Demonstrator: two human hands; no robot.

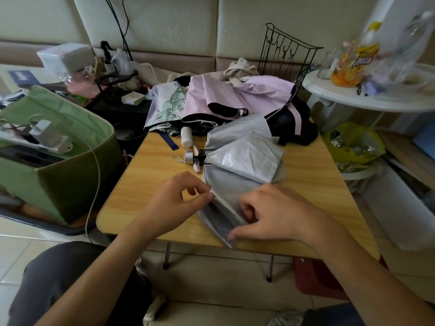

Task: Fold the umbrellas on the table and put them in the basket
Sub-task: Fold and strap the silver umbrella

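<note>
Green basket (58,147), at 9 o'clock off the table's left edge: open top, holds a grey device and a cable; no umbrella shows inside it, though part of its interior is hidden. Wooden table (150,184), centre: carries three umbrellas, none fully folded. Floral umbrella (168,105), at 11 o'clock on the table: canopy loose and spread, white handle (186,136) lying just beside it toward the centre. Pink umbrella (237,95), at 12 o'clock: crumpled, black lining exposed, overlapping the floral one and spilling toward 1 o'clock. Silver umbrella (242,156), centre to 5 o'clock: shaft collapsed, handle end pointing to 9 o'clock, panels still fanned out; its near panels are being gathered into pleats. Task standing, by judgement: early; the first canopy is in hand, its strap not yet wrapped, two umbrellas untouched, all three still to go to the basket. Left hand (174,201), at 6 o'clock of the table: forearm coming in from the lower left, palm turned inward, thumb and forefinger pinching the silver canopy's edge at a fold, other fingers curled loosely. Right hand (273,212), at 5 o'clock: forearm coming in from the lower right, back of hand up, fingers curled round the gathered lower panel, thumb pressing the fabric near the table's front edge. White round table (367,102), at 2 o'clock: bears bottles and plastic bags, blurred.
</note>
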